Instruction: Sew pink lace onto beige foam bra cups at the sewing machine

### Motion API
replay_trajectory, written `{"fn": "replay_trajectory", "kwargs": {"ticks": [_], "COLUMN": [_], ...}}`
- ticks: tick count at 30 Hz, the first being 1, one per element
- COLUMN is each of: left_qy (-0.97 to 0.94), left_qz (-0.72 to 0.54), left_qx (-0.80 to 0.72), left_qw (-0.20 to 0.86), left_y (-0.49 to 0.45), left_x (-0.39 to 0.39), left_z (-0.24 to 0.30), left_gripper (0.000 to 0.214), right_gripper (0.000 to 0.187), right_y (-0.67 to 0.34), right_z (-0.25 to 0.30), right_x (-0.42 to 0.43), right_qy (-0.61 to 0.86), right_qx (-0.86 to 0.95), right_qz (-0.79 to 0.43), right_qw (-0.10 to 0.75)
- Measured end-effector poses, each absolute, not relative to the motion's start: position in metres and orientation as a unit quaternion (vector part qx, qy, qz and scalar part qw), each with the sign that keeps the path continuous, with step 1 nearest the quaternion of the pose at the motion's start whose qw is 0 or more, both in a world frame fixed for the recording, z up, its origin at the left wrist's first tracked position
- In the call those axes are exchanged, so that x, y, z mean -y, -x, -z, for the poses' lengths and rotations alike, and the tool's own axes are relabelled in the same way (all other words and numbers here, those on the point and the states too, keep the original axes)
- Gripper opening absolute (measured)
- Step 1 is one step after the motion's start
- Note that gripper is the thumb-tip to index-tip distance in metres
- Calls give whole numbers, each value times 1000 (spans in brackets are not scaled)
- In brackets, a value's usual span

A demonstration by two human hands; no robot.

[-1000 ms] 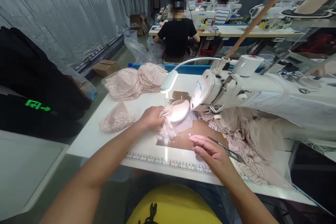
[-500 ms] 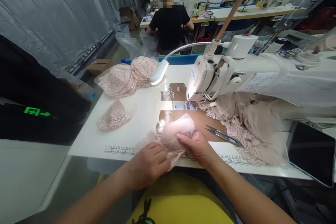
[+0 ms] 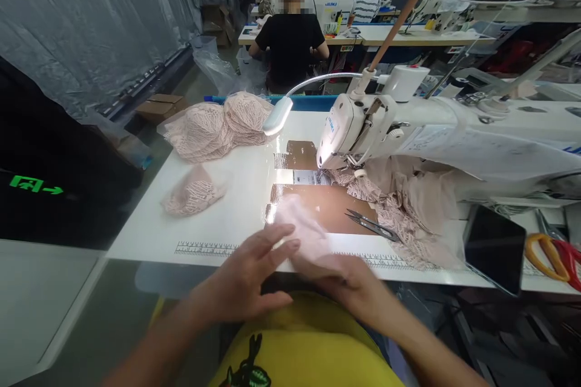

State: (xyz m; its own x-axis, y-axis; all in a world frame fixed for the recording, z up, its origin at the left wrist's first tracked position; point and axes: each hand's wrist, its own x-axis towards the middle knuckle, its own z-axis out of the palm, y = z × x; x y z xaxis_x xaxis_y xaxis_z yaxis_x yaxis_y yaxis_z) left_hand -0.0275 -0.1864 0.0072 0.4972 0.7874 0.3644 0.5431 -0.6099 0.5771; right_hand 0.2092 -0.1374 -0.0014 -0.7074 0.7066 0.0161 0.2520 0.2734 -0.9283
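A pale pink bra cup (image 3: 313, 236), soft and blurred by motion, is over the front edge of the sewing table. My right hand (image 3: 349, 284) grips it from below and the right, with some fingers hidden behind the fabric. Just left of the cup is my left hand (image 3: 254, 272), its thumb and fingers spread and nothing held in them. Whether its fingertips touch the fabric I cannot tell. A single lace cup (image 3: 193, 193) lies on the table to the left, and stacked lace cups (image 3: 204, 133) sit behind it.
The white sewing machine (image 3: 358, 127) stands at the right with gathered lace fabric (image 3: 408, 199) beside it. Thread snips (image 3: 372, 227) lie on the brown plate (image 3: 327, 208). Farther right are a dark phone (image 3: 494, 248) and scissors (image 3: 551, 257). A co-worker (image 3: 293, 48) sits ahead.
My left hand has let go of the pink cup and opened its fingers. My right hand has moved lower with the cup, which has turned. The view has shifted slightly right.
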Motion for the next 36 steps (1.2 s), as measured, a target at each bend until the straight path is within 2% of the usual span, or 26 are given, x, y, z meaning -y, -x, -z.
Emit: {"fn": "replay_trajectory", "kwargs": {"ticks": [2,5,7,10,12,14,15,16,18,20,22,23,25,27,29,31,34,36], "left_qy": [-819,-732,-686,-641,-612,-588,-573,-560,-552,-579,-615,-622,-605,-556,-520,-524,-552,-547], "left_qz": [-282,-289,-326,-364,-355,-326,-313,-308,-329,-371,-388,-380,-345,-299,-282,-295,-321,-333], "left_qx": [-387,-423,-476,-553,-540,-436,-361,-288,-230,-305,-400,-421,-405,-377,-384,-405,-398,-394], "left_qw": [316,449,444,389,455,598,666,713,731,658,558,539,592,678,709,689,659,659], "left_y": [15,5,6,14,17,18,17,16,14,13,12,11,10,11,14,17,14,9], "left_x": [183,181,182,185,189,195,197,198,197,191,182,176,166,160,156,153,148,145], "left_z": [-13,-11,-3,7,6,-1,-5,-10,-15,-16,-12,-10,-4,-1,1,1,0,2], "left_gripper": [73,42,24,12,22,30,31,38,63,78,81,81,71,50,35,31,30,34], "right_gripper": [17,4,10,19,21,13,8,11,22,26,24,24,23,24,29,39,73,81], "right_y": [-195,-192,-203,-224,-231,-229,-225,-221,-212,-206,-201,-200,-199,-202,-206,-209,-208,-206], "right_z": [-5,-19,-30,-41,-44,-40,-36,-30,-17,-6,0,1,-2,-5,-7,-5,1,5], "right_x": [144,147,145,138,131,125,122,120,120,122,125,125,124,120,116,113,110,108], "right_qy": [268,233,238,289,334,374,382,371,311,266,262,268,277,288,308,328,349,362], "right_qx": [773,813,834,804,770,773,776,763,684,599,559,548,532,509,476,447,452,484], "right_qz": [-542,-467,-366,-251,-198,-253,-336,-443,-643,-750,-782,-787,-791,-794,-796,-797,-776,-742], "right_qw": [193,257,337,455,506,445,373,288,148,89,87,94,122,167,214,242,269,288]}}
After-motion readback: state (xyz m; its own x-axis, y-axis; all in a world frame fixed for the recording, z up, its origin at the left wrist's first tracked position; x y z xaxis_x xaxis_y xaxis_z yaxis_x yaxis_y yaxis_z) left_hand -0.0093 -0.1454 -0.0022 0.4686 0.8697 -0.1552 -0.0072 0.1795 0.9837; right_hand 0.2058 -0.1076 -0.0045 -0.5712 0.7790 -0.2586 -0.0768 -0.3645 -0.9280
